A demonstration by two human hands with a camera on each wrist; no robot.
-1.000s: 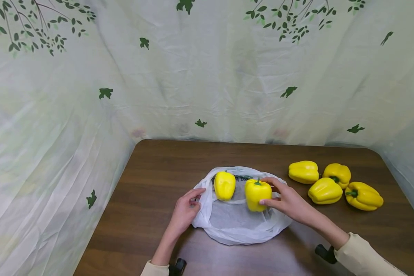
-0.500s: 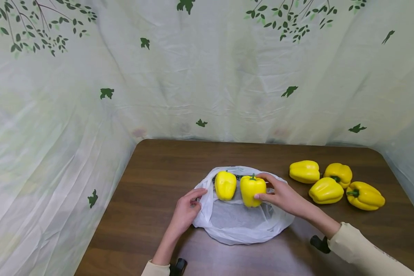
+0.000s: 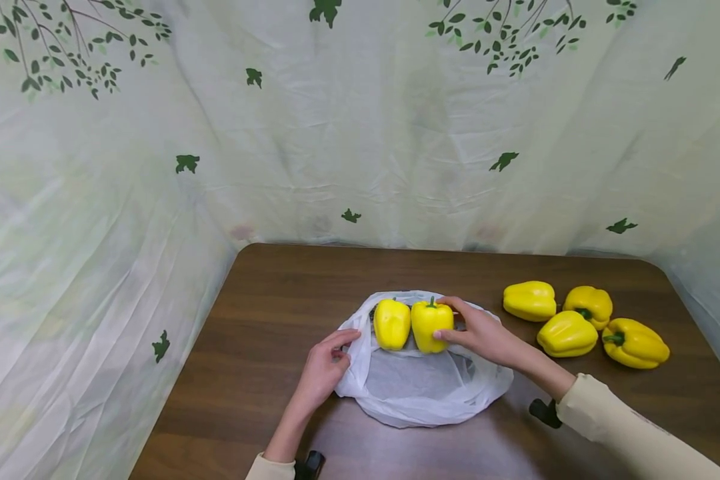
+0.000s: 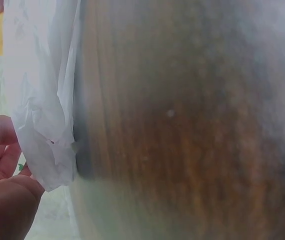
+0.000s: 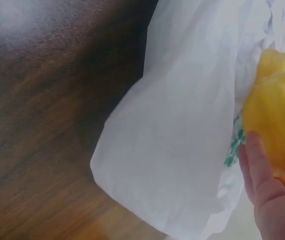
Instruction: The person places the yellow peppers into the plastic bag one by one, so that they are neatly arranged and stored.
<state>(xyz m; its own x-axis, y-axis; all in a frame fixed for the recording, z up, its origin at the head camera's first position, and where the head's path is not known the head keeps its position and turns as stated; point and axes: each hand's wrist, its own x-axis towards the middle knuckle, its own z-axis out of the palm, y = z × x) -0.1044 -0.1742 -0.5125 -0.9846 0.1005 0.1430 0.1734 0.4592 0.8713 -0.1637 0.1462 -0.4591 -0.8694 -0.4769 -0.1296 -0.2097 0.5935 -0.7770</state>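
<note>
A white plastic bag (image 3: 408,407) lies spread with its mouth open on the table. Inside its rim, toward the back, one yellow pepper (image 3: 391,324) stands at the left. Right beside it, a second yellow pepper (image 3: 432,327) is gripped by my right hand (image 3: 486,337), thumb in front and fingers behind. In the right wrist view that pepper (image 5: 275,125) covers part of the other one. My left hand (image 3: 324,367) pinches the bag's left edge; the left wrist view shows the bag (image 4: 47,100) by the fingers of that hand (image 4: 5,185).
Several yellow peppers lie in a group on the right of the brown table (image 3: 264,287), among them one at the front right (image 3: 636,343) and one at the back left (image 3: 529,300). A pale curtain (image 3: 384,133) with leaf prints hangs behind the table.
My right hand has moved left and slightly back with its pepper, which now sits close beside the other one. The left hand has stayed at the bag's edge.
</note>
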